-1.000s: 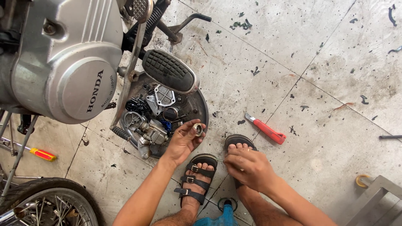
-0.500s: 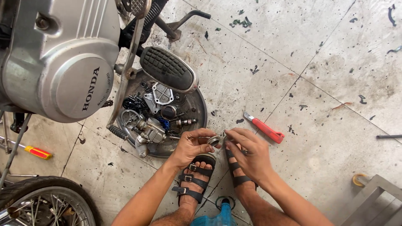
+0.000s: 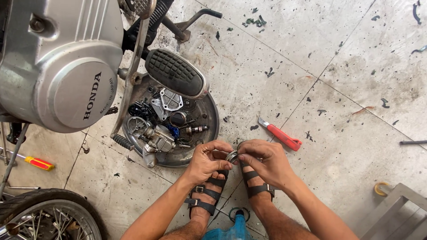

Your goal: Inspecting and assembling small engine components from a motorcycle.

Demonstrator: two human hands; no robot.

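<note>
Above the sandalled feet (image 3: 209,195), the left hand (image 3: 205,161) and right hand (image 3: 263,161) meet, fingers pinched together on a small round metal part (image 3: 231,156) held between them. Just beyond lies a round metal tray (image 3: 209,116) of engine parts, its rim under the motorcycle footpeg (image 3: 175,73). Bare concrete floor (image 3: 356,89) opens rightward past a red utility knife (image 3: 280,134)

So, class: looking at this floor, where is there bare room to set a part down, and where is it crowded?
Bare concrete floor lies open beyond the red utility knife, up to the far right. A smaller patch lies between the red screwdriver and the round metal tray. Crowded: the tray, full of engine parts, and the spot where both hands meet.
</note>
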